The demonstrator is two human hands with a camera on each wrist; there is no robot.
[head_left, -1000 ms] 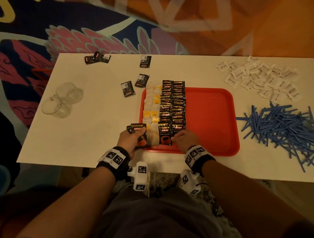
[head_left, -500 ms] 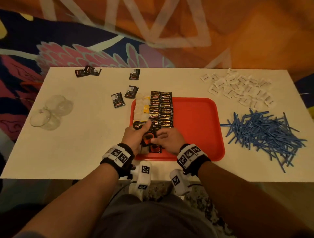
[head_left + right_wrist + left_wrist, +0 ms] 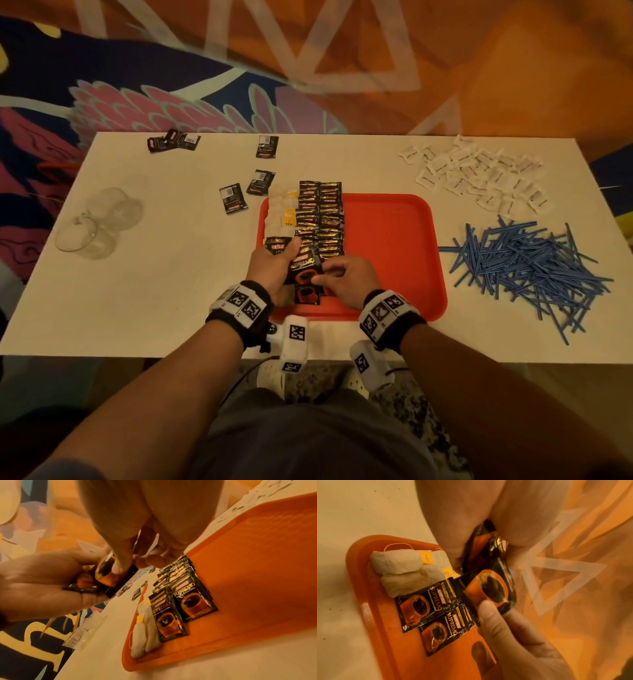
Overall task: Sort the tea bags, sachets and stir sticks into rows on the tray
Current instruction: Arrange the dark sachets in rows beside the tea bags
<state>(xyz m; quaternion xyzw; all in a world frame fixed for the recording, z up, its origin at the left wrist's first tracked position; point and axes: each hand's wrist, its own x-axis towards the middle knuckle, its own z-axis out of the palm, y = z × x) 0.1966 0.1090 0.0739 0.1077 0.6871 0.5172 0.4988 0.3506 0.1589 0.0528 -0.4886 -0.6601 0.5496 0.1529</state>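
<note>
A red tray (image 3: 394, 246) lies mid-table with a column of white tea bags (image 3: 279, 214) along its left side and two columns of black coffee sachets (image 3: 320, 214) beside them. My left hand (image 3: 274, 262) holds a small stack of black coffee sachets (image 3: 303, 269) above the tray's near left corner. My right hand (image 3: 342, 275) pinches the top sachet (image 3: 491, 586) of that stack between thumb and fingers. Under the hands lie the nearest laid sachets (image 3: 419, 607) and tea bags (image 3: 397, 563), also seen as sachets (image 3: 193, 601) in the right wrist view.
Loose black sachets (image 3: 233, 198) lie on the table left of and behind the tray. White sugar sachets (image 3: 479, 174) are heaped at the back right, blue stir sticks (image 3: 527, 270) piled at the right. Two clear glasses (image 3: 99, 222) stand at the left.
My right hand lifted off the laid sachets on the tray and came across to pinch the top sachet of the stack in my left hand. The left hand rose and shifted slightly right.
</note>
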